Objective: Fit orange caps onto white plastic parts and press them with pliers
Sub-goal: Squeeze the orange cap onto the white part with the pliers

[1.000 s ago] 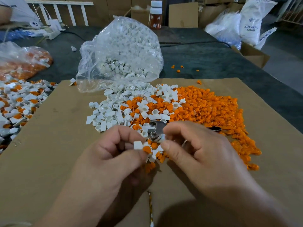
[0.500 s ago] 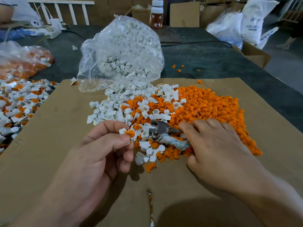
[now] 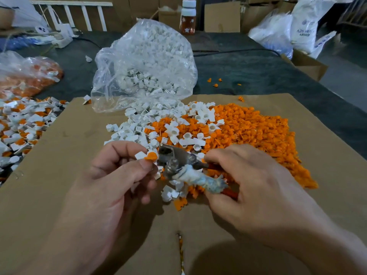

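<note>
On my feed the left hand point(image 3: 111, 175) pinches a small white plastic part point(image 3: 140, 155) between thumb and forefinger, raised just above the pile, with a round orange cap point(image 3: 151, 156) seated on the end that faces right. The right hand point(image 3: 248, 185) is curled round the handles of a pair of grey metal pliers point(image 3: 178, 158); one handle is wrapped in dirty white cloth, the other shows red. The pliers' head sits just beside the orange cap, and I cannot tell whether metal touches plastic. Beneath both hands lies a flat brown cardboard sheet point(image 3: 59, 175), with a broad heap of loose orange caps point(image 3: 258, 132) to the right and a scatter of loose white parts point(image 3: 137, 133) mixed into its left side. Behind that heap slumps a clear plastic bag point(image 3: 147, 62) filled with more white parts, its mouth open onto the cardboard. Off the sheet's left edge I see a pile of capped white parts point(image 3: 23, 126), and behind it a second clear bag with orange contents point(image 3: 25, 76)
</note>
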Motion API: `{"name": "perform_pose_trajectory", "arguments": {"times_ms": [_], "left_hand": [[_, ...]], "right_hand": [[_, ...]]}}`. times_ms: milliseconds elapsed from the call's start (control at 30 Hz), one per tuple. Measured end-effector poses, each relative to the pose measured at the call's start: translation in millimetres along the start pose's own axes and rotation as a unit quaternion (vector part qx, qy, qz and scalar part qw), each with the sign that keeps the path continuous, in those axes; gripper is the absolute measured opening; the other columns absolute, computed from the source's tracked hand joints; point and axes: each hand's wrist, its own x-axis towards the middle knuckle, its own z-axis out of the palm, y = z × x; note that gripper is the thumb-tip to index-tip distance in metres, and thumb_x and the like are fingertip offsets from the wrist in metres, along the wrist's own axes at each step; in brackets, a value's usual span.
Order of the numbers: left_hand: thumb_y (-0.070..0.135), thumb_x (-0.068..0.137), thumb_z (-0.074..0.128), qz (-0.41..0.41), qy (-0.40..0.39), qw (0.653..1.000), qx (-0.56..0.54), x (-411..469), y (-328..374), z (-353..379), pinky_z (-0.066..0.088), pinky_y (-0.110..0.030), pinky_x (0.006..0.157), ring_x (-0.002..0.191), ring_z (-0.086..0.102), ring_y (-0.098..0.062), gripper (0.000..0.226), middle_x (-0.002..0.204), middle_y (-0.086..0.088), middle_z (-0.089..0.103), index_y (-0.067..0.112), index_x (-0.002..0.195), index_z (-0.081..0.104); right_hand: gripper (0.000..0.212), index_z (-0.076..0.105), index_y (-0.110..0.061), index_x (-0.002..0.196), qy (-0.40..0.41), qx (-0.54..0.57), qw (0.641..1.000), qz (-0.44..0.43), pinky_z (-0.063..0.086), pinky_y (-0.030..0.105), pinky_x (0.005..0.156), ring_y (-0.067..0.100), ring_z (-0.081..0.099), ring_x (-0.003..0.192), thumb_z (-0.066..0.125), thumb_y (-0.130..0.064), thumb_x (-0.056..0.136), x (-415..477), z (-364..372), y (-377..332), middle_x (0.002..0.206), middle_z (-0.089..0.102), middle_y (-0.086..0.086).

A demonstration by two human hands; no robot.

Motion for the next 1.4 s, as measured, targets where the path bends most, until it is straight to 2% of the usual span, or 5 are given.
{"name": "perform_pose_trajectory", "arguments": {"times_ms": [333,800,1067,1200,1400], "left_hand": [[0.048,0.051,0.088,0.047,-0.038,0.997,0.041,2,1,-8,0.043,-0.023,0.040,0.049,0.057,-0.015,0.048,0.061,-0.008,0.061,0.018,0.085,0.072],[0.023,0.066,0.071,0.098,-0.034,0.992,0.065,3,-3,-12,0.043,-0.021,0.041,0.045,0.053,-0.014,0.016,0.053,-0.001,0.055,0.022,0.081,0.071],[0.027,0.068,0.076,0.120,-0.053,0.989,0.071,2,-3,-11,0.044,-0.019,0.043,0.047,0.055,-0.014,0.016,0.058,0.001,0.057,0.023,0.083,0.071],[0.052,0.065,0.083,0.119,-0.071,0.986,0.090,0,-4,-9,0.046,-0.020,0.044,0.051,0.058,-0.014,0.038,0.063,-0.001,0.061,0.025,0.089,0.072],[0.047,0.073,0.079,0.137,-0.068,0.982,0.107,2,-7,-13,0.047,-0.022,0.044,0.051,0.059,-0.014,0.030,0.061,0.002,0.062,0.025,0.092,0.071]], "right_hand": [[0.047,0.060,-0.023,0.120,0.009,-0.005,0.999,-0.043,0.052,0.043,0.079,0.017,0.060,0.090,0.049,-0.045,0.080,-2,0,-3,0.098,0.064,-0.009],[0.044,0.061,-0.026,0.120,0.014,0.013,0.999,-0.043,0.049,0.040,0.083,0.012,0.059,0.093,0.049,-0.046,0.082,-2,-5,-3,0.102,0.065,-0.013],[0.046,0.060,-0.025,0.121,0.015,0.009,0.999,-0.051,0.050,0.043,0.083,0.013,0.061,0.096,0.049,-0.045,0.081,-2,-6,-3,0.104,0.065,-0.013],[0.048,0.061,-0.024,0.121,0.012,0.001,0.999,-0.053,0.050,0.044,0.082,0.015,0.062,0.095,0.048,-0.044,0.080,-1,-6,-2,0.103,0.066,-0.012],[0.049,0.062,-0.022,0.121,0.008,-0.007,0.998,-0.056,0.050,0.045,0.081,0.017,0.063,0.094,0.048,-0.043,0.079,0,-6,-2,0.103,0.066,-0.010]]}}
